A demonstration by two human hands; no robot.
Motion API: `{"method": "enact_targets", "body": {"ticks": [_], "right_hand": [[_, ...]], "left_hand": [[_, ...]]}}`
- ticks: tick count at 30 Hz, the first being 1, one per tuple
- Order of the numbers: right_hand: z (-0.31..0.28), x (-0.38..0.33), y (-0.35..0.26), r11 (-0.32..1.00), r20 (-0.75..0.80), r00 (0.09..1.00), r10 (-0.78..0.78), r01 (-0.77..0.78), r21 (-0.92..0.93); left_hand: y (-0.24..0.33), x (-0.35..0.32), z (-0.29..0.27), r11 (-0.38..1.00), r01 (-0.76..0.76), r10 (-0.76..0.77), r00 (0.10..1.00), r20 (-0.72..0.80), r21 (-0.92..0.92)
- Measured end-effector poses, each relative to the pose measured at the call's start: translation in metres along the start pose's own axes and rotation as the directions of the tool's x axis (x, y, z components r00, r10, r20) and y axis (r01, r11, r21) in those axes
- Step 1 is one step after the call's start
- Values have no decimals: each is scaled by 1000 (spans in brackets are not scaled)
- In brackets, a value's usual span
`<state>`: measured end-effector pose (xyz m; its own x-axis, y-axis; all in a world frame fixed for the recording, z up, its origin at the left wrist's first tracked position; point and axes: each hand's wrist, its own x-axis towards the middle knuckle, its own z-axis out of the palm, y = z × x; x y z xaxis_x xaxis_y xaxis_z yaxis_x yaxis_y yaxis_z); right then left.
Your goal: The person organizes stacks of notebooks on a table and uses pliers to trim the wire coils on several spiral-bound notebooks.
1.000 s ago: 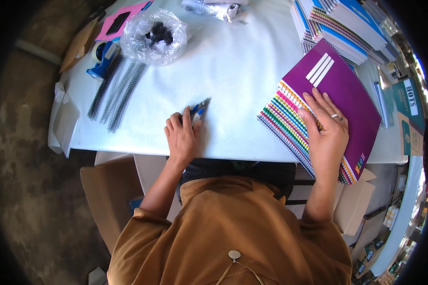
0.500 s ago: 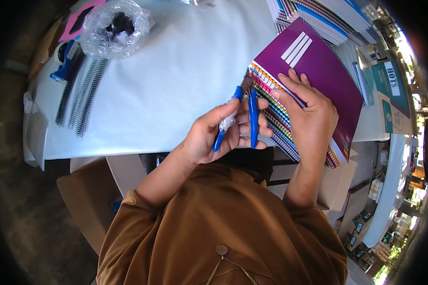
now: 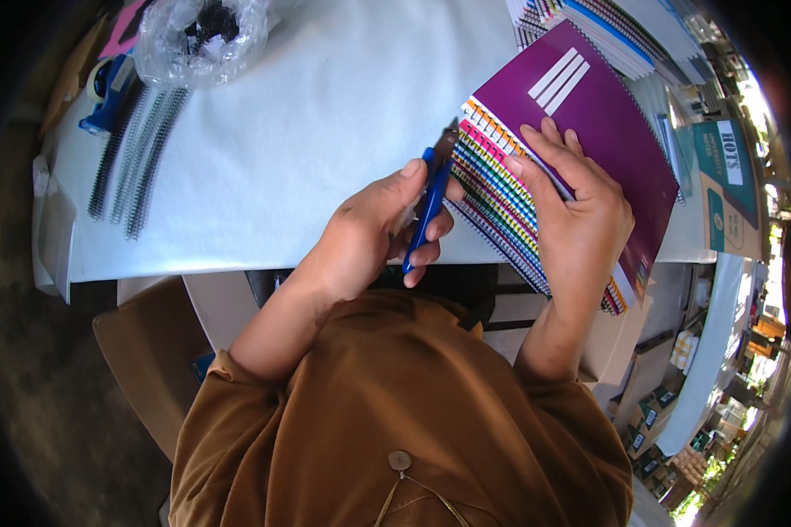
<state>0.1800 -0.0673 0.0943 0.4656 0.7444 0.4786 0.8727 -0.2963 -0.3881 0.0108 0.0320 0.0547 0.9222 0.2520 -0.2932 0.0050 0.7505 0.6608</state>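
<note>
Head view: blue-handled pliers point(image 3: 429, 206) are gripped in left hand point(image 3: 369, 237) at spiral edge of purple notebook point(image 3: 589, 123), pinned flat by open right hand point(image 3: 580, 215); coil could be snagged if stack shifts.

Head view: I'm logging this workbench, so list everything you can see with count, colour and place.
Table: one, white cover, centre.
Notebooks: one stack, purple top cover with white stripes, multicoloured edges, right of table, partly over the near edge.
More notebooks: count unclear, blue and striped, far right.
Pliers: one, blue handles, dark tip at the stack's spiral edge.
Coils: several, black, left of table.
Bag: one, clear with dark pieces, far left.
Tape dispenser: one, blue, left edge.
Boxes: several, green and white, right.
Left hand: holds the pliers.
Right hand: flat on the notebooks.
</note>
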Motion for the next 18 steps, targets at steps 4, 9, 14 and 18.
{"method": "enact_targets", "body": {"ticks": [4, 9, 14, 18], "right_hand": [[2, 0, 0, 1000, -9, 1000, -7, 7, -18], [2, 0, 0, 1000, -11, 1000, -9, 9, 5], [4, -1, 2, 997, -33, 999, -42, 40, -62], [3, -2, 4, 999, -35, 999, -37, 36, -34]], "left_hand": [[1, -2, 11, 991, -26, 36, 997, 75, -129], [-2, 12, -4, 953, 70, -15, 982, 186, -294], [-1, 7, 18, 401, 128, 450, 835, -317, 907], [-8, 3, 8, 754, -70, 292, 926, -238, 653]]}}
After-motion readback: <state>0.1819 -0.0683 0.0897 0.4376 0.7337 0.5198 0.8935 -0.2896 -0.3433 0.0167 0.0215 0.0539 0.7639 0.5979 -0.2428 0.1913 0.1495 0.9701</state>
